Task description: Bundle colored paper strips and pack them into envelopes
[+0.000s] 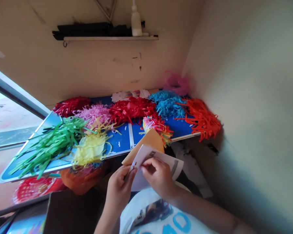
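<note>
My left hand pinches the lower left edge of a white printed sheet together with a yellow-orange paper that looks like an envelope or folded card. The orange paper sticks out behind the sheet. Over the sheet's face, my right hand is closed with thumb and forefinger together; whether anything small is between them I cannot make out. Just beyond the papers lies a multicoloured bunch of paper strips on the blue table.
Heaps of green strips, yellow strips, red strips, blue strips and orange strips cover much of the table. A wall shelf holds a white bottle. Below left is a red basket.
</note>
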{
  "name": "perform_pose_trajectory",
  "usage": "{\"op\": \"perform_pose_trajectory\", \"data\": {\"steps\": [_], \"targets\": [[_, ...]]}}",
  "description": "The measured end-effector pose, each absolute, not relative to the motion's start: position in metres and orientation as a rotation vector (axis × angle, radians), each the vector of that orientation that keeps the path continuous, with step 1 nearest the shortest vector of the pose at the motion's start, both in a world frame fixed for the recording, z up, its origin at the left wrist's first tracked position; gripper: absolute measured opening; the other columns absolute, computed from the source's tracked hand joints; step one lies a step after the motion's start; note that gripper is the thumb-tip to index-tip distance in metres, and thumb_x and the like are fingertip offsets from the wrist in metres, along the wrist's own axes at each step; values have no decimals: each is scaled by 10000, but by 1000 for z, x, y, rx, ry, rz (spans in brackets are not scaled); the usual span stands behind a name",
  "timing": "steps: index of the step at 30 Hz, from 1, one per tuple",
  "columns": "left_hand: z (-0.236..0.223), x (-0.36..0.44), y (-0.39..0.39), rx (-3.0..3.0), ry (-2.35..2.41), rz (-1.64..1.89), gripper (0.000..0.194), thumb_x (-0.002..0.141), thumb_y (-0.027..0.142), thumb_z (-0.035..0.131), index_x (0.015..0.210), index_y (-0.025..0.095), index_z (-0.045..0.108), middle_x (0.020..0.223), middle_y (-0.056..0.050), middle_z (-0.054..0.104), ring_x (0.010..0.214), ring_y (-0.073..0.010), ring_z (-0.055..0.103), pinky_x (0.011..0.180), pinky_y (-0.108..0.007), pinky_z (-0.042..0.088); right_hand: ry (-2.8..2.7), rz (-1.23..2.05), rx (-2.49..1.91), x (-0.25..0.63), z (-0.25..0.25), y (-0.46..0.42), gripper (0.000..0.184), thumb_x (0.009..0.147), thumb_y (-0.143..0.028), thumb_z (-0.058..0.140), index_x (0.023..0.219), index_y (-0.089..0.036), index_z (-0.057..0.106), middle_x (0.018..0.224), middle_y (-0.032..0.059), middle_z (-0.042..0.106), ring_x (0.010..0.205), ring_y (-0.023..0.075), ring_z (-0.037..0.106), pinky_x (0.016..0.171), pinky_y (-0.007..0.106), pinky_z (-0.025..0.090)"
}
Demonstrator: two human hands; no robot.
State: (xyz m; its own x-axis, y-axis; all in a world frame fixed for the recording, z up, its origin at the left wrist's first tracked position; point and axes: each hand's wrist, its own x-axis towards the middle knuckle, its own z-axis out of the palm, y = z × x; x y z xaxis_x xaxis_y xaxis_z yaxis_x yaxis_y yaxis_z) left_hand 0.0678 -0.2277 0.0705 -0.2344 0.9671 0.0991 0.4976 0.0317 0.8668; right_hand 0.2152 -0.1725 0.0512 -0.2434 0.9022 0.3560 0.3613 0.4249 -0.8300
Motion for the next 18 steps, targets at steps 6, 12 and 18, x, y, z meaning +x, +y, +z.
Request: {"op": "perform_pose_trajectory", "data": {"steps": [6,12,18], "targets": [[66,54,-234,1398,1800,1115,352,866,477,563,742,164,666,669,-7,590,632,-144,531,570,-218,403,-1857,327,-1294,270,34,-131,394,753,-526,725,922,-185,622,907,92,688,845,255,657,742,354,496],[71,46,-225,1568,2055,856,326,788,466,597,620,188,618,600,1,563,565,-153,523,524,-239,366,-2155,468,-1088,288,29,-135,303,935,-454,563,783,-202,636,744,18,669,729,186,630,729,313,411],[67,51,-216,1568,2282,832,378,705,545,668,589,199,568,576,9,577,548,-158,543,517,-246,355,-2143,404,-977,279,33,-158,270,949,-405,534,817,-197,643,775,50,683,748,202,624,750,340,440]]}}
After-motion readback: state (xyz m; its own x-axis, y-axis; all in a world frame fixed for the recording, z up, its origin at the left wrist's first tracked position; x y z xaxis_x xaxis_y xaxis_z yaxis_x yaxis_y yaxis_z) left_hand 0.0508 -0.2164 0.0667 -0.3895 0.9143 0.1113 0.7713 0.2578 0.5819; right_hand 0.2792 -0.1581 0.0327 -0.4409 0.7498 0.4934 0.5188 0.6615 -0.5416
